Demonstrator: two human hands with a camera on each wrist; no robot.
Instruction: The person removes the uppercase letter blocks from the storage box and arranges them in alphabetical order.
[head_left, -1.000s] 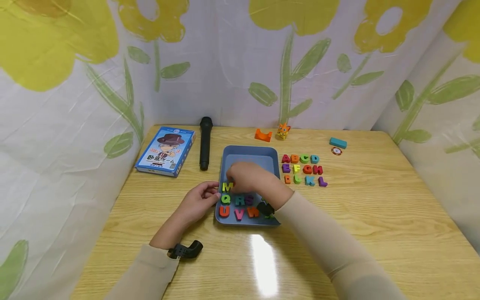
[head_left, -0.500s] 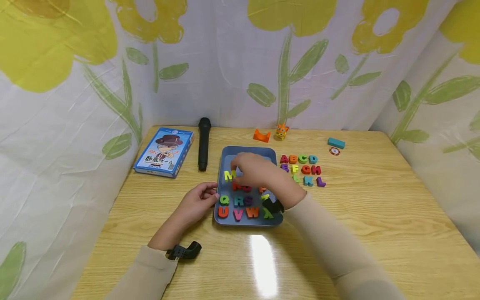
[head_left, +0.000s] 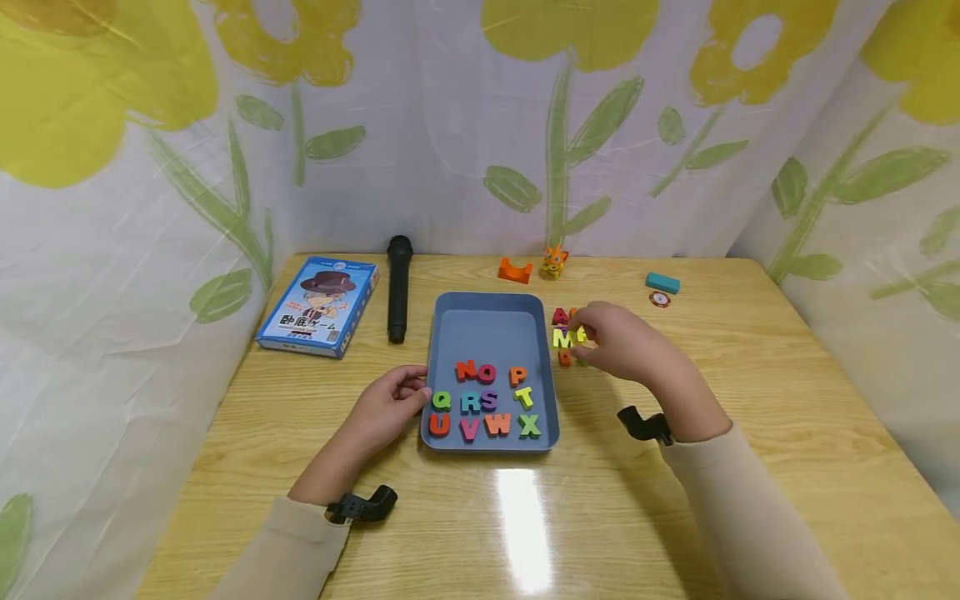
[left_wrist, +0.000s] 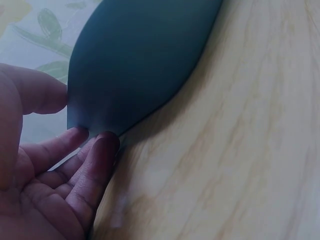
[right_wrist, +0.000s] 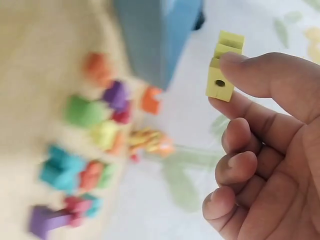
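My right hand [head_left: 628, 343] pinches a yellow letter M [head_left: 562, 338] between thumb and fingertip, right of the tray. In the right wrist view the yellow letter [right_wrist: 220, 87] appears edge-on, with a small hole in its side. My left hand [head_left: 384, 413] holds the left side of the blue-grey tray [head_left: 489, 332]; the left wrist view has the thumb at the rim and fingertips against the outer wall [left_wrist: 135, 65]. Inside the tray lie several coloured letters, including a red N [head_left: 466, 371], a green Q [head_left: 441, 401] and a green X [head_left: 529, 427].
Right of the tray, rows of letters, such as a red A [head_left: 560, 316], are partly hidden by my right hand. Behind stand a blue game box [head_left: 318, 306], a black microphone [head_left: 399, 287], an orange piece [head_left: 515, 270], a small figurine [head_left: 554, 261], a teal block [head_left: 663, 283] and a chip [head_left: 660, 299].
My right hand has lifted the yellow M from the tray and carried it right, over the rows of letters on the table. The left hand stays at the tray's side.
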